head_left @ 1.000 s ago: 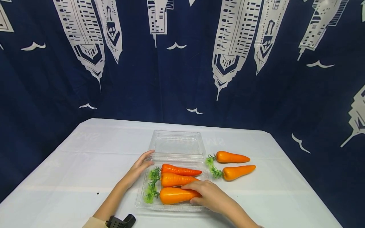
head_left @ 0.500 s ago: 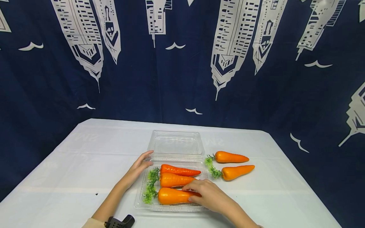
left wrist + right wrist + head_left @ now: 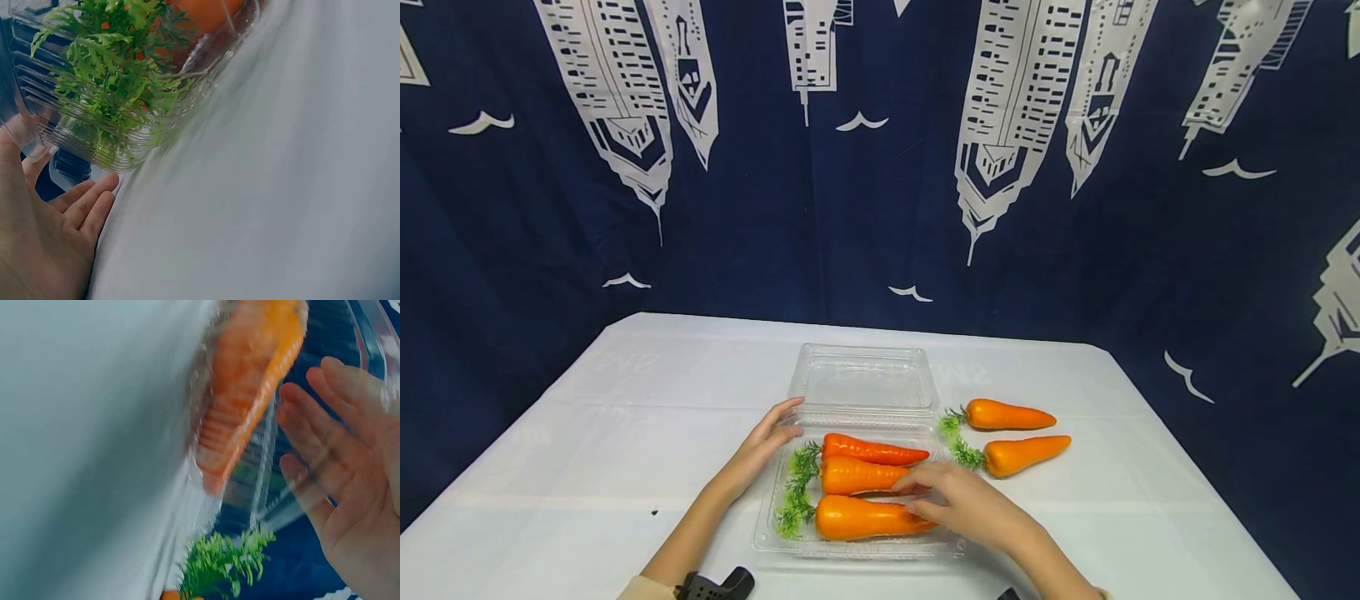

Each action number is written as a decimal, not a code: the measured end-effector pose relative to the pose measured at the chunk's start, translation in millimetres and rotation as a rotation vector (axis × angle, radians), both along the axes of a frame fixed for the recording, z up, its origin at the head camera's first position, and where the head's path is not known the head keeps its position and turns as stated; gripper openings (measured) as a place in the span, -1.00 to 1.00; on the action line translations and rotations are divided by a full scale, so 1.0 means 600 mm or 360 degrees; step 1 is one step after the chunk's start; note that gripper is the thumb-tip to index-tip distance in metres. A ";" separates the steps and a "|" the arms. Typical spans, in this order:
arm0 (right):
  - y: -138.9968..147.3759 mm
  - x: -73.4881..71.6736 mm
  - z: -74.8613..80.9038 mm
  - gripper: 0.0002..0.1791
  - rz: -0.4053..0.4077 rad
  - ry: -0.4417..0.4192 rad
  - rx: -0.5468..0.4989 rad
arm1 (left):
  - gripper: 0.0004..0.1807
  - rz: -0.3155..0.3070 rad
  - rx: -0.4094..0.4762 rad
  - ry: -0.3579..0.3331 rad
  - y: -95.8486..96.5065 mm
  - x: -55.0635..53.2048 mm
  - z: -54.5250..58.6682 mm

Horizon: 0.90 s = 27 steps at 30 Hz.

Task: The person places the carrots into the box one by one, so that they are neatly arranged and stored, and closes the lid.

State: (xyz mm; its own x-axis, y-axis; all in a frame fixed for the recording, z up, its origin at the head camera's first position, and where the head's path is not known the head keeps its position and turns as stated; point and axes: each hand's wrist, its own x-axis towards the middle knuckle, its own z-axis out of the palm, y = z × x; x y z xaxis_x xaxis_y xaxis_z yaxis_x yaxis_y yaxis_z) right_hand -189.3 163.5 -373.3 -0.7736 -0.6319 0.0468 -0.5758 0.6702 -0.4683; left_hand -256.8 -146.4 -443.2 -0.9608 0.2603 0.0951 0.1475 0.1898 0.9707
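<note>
Three carrots lay side by side in the base of a clear plastic container (image 3: 850, 550) on a white surface (image 3: 625, 467): the red-orange rear carrot (image 3: 872, 450), the middle carrot (image 3: 859, 475) and the front carrot (image 3: 861, 518), leafy tops to the left. The lid (image 3: 865, 387) lay folded back at the far side. Just right of the container, the far loose carrot (image 3: 1009, 415) and the near loose carrot (image 3: 1026, 455) rested on the surface.

The work looked partway along: three carrots in, two out, the lid not yet closed.

A person's left hand (image 3: 763, 443) reached along the container's left side, fingers extended and gripping nothing; how firmly they touched the plastic could not be told. The right hand (image 3: 958, 500) arched over the tapered ends of the front and middle carrots, thumb and fingers parted, seemingly holding neither, though a light fingertip touch could not be ruled out.

Half a second earlier, the right hand's thumb had covered the front carrot's tip; by this moment the hand had shifted slightly away from the person, baring it. The left hand and all five carrots appeared unmoved.
</note>
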 end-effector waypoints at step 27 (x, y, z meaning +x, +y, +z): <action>0.109 -0.041 0.032 -0.63 -0.0344 -0.0007 -0.0305 | -0.50 0.0001 -0.0017 0.0013 0.001 -0.002 -0.001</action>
